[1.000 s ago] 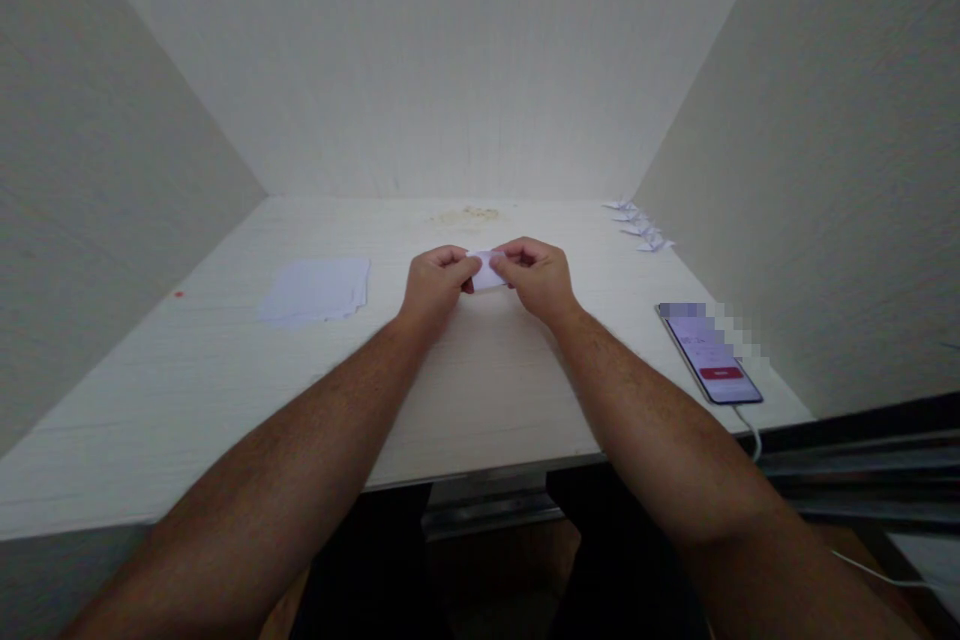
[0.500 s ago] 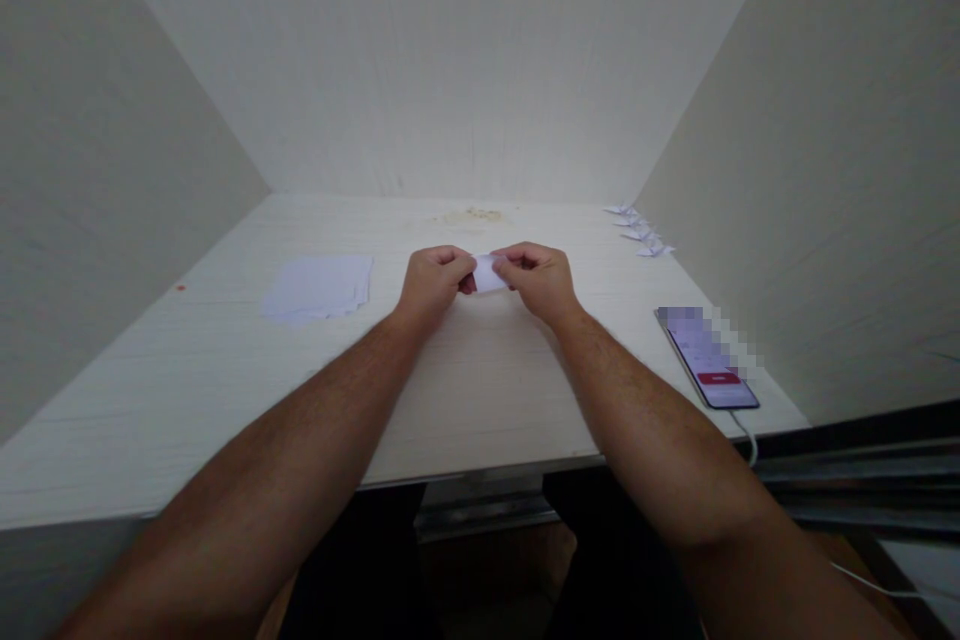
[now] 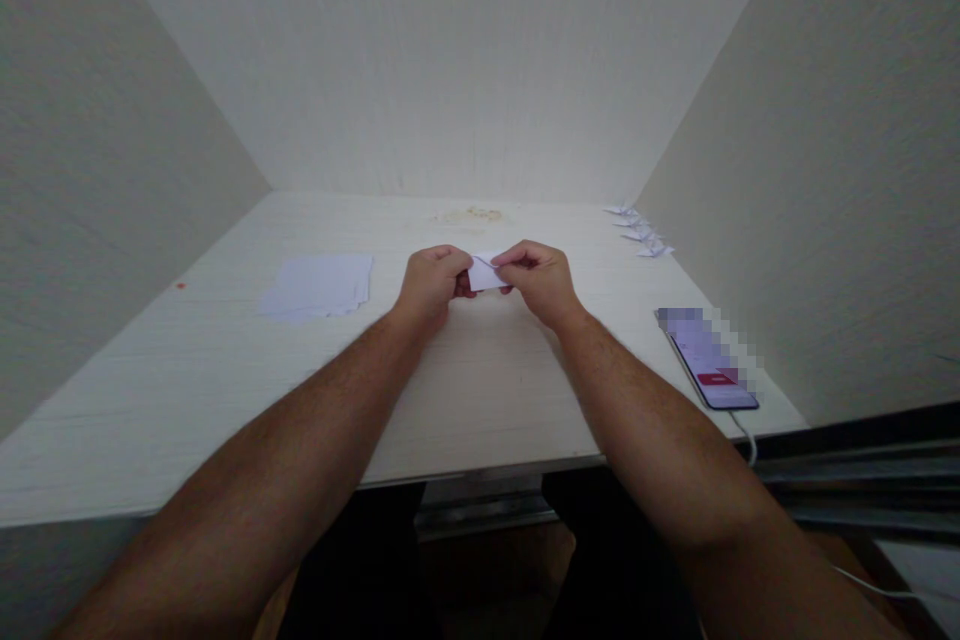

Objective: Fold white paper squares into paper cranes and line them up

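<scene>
Between my two hands is a small folded piece of white paper [image 3: 486,277], held just above the table. My left hand [image 3: 436,278] pinches its left edge, thumb on top and fingers curled beneath. On the other side my right hand [image 3: 538,277] grips the right part between thumb and forefinger. A slanting line, a fold or raised flap, crosses the paper near my right thumb. The fingers under the paper are partly hidden.
A stack of white paper sheets [image 3: 319,285] lies to the left. Several folded white paper figures [image 3: 641,232] line the back right edge of the table [image 3: 480,400]. At the right rests a phone [image 3: 706,360] with a white cable [image 3: 746,438]. Walls enclose three sides.
A flap or edge of the paper now shows as a slanting line, and more of its lower part is visible. Both hands stay in nearly the same place.
</scene>
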Demonstrator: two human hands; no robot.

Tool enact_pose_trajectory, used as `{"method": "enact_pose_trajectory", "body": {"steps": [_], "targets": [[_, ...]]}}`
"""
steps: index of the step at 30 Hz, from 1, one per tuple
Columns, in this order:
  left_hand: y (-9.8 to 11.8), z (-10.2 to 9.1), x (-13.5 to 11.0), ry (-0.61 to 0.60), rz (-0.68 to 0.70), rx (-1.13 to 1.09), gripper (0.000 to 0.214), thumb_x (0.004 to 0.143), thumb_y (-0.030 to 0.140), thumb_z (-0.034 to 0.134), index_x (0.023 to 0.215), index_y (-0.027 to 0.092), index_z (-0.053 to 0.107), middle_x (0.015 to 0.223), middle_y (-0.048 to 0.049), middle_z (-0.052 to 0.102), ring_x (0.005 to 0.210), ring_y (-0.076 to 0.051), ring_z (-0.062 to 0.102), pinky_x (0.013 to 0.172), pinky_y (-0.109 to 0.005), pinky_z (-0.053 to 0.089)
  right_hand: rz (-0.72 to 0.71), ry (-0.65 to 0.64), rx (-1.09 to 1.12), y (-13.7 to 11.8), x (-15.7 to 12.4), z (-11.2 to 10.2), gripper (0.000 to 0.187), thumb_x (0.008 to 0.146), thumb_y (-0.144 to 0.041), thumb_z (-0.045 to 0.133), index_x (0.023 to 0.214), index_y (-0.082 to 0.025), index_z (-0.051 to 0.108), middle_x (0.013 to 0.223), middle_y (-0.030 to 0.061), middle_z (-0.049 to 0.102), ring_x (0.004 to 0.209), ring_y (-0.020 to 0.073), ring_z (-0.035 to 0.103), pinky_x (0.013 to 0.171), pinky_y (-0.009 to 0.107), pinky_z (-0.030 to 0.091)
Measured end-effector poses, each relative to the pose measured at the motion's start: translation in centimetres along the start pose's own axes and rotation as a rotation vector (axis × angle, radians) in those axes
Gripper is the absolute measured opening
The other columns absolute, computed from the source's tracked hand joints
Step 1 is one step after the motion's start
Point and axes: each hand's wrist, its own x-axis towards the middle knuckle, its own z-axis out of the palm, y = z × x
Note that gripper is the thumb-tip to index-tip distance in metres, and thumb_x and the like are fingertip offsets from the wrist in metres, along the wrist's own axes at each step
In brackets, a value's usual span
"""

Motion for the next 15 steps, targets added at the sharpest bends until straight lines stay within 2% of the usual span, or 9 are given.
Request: {"method": "enact_pose_trajectory", "body": {"steps": [15], "targets": [[0.0,0.37,-0.17,0.0,-0.003,-0.013,0.011,0.061,0.017,0.065,0.053,0.017,0.058,0.047,-0.0009,0.055,0.043,-0.013,0.052,0.042,-0.026,0.045,0.003,-0.036,-0.009,0.05,0.2,-0.18,0.005,0.061,-0.022,0.066,0.066,-0.02,0.066,0.056,-0.0041,0.062,0.052,0.011,0.059,0.05,0.025,0.051]]}}
